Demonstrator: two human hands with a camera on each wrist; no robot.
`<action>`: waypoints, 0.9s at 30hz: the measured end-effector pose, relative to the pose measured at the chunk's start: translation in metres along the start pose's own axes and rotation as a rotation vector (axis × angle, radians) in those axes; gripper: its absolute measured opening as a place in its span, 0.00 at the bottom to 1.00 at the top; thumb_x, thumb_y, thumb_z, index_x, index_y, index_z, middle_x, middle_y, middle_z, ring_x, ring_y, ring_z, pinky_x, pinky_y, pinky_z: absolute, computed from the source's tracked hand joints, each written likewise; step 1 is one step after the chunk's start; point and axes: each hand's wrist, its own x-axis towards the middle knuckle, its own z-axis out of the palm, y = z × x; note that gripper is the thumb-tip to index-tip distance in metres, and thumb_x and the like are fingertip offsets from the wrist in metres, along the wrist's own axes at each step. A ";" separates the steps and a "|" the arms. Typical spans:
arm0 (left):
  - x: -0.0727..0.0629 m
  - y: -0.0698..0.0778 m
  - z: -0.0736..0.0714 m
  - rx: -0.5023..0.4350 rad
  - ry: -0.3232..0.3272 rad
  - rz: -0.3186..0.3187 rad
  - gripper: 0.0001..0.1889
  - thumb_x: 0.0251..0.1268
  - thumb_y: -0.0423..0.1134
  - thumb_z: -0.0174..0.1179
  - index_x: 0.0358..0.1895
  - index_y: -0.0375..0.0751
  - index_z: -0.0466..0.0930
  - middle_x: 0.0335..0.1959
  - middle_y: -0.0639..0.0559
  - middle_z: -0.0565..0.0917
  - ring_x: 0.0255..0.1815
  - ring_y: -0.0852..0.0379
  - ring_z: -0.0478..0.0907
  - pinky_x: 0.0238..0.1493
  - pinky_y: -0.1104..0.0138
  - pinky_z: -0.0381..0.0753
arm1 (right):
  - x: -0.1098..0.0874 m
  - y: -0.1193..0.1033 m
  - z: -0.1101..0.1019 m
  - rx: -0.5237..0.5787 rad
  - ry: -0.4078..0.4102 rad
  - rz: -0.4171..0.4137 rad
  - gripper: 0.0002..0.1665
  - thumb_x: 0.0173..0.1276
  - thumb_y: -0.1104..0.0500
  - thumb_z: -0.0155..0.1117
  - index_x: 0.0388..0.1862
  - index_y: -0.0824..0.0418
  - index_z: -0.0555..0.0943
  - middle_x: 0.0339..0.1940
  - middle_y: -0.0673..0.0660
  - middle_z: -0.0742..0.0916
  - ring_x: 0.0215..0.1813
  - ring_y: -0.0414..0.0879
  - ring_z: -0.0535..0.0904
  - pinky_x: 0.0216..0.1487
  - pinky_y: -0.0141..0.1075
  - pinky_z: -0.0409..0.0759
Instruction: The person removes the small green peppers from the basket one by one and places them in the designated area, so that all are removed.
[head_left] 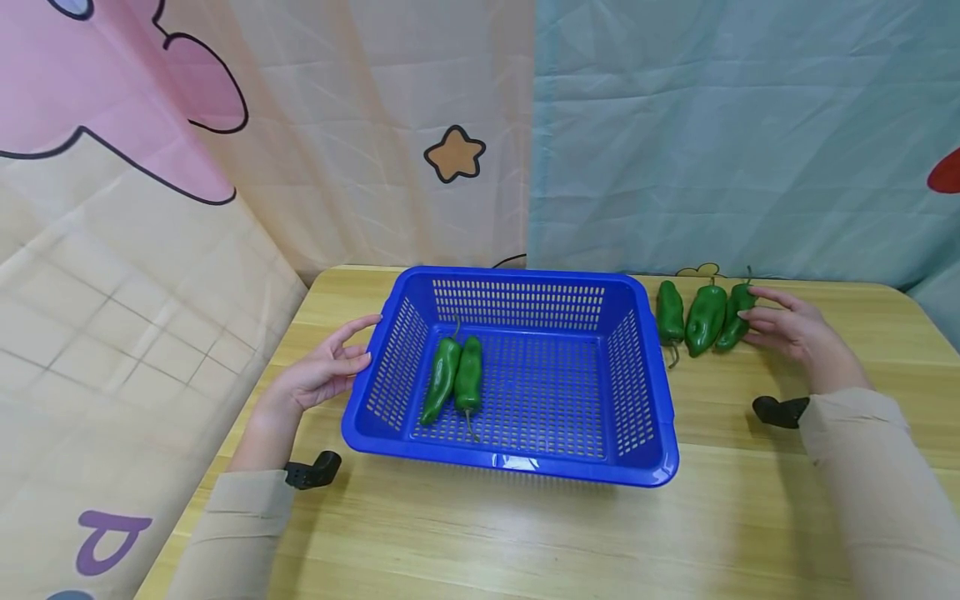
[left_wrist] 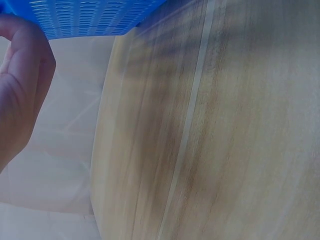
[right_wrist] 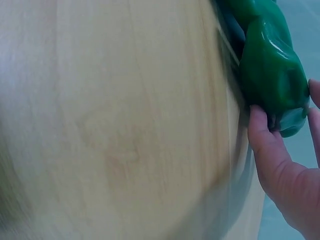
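A blue plastic basket (head_left: 510,471) with slotted walls stands on the wooden table. Two long green peppers (head_left: 441,379) lie side by side in its left part. My left hand (head_left: 318,371) is at the basket's left rim, index finger and thumb reaching its outer edge; its other fingers are partly hidden. Right of the basket, three green peppers lie in a row: one beside the rim (head_left: 670,312), a middle one (head_left: 706,320) and a right one (head_left: 737,317). My right hand (head_left: 798,333) pinches the right pepper between thumb and fingers.
The wooden table (head_left: 480,533) extends in front of the basket and to both sides. Behind it hangs a printed curtain (head_left: 637,150), and another patterned cloth (head_left: 112,333) covers the left side. A black wrist device (head_left: 780,412) sits at each sleeve.
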 end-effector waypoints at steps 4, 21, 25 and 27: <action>0.000 0.000 0.000 -0.008 -0.003 -0.001 0.29 0.70 0.22 0.41 0.69 0.50 0.48 0.46 0.42 0.80 0.43 0.50 0.81 0.43 0.62 0.82 | -0.001 -0.001 0.000 0.001 0.003 0.003 0.23 0.62 0.75 0.58 0.38 0.44 0.80 0.28 0.48 0.83 0.33 0.42 0.83 0.40 0.38 0.83; 0.001 -0.001 -0.002 -0.010 -0.003 0.012 0.28 0.71 0.22 0.40 0.68 0.50 0.50 0.45 0.43 0.81 0.42 0.51 0.81 0.43 0.63 0.82 | -0.013 -0.008 0.002 0.099 -0.037 0.003 0.24 0.65 0.77 0.52 0.36 0.48 0.84 0.31 0.56 0.85 0.36 0.47 0.83 0.40 0.41 0.83; 0.001 0.000 -0.001 -0.023 -0.013 0.012 0.28 0.70 0.22 0.41 0.68 0.50 0.50 0.46 0.43 0.81 0.43 0.50 0.81 0.43 0.63 0.82 | -0.019 -0.011 0.005 0.109 -0.064 -0.002 0.24 0.66 0.76 0.51 0.36 0.49 0.84 0.32 0.55 0.84 0.37 0.48 0.83 0.40 0.41 0.83; 0.001 0.000 -0.001 -0.025 -0.011 0.011 0.28 0.70 0.22 0.41 0.68 0.50 0.50 0.46 0.42 0.81 0.43 0.50 0.81 0.43 0.62 0.82 | -0.021 -0.013 0.006 0.104 -0.073 -0.001 0.24 0.66 0.76 0.50 0.36 0.48 0.84 0.33 0.55 0.84 0.37 0.48 0.83 0.40 0.41 0.83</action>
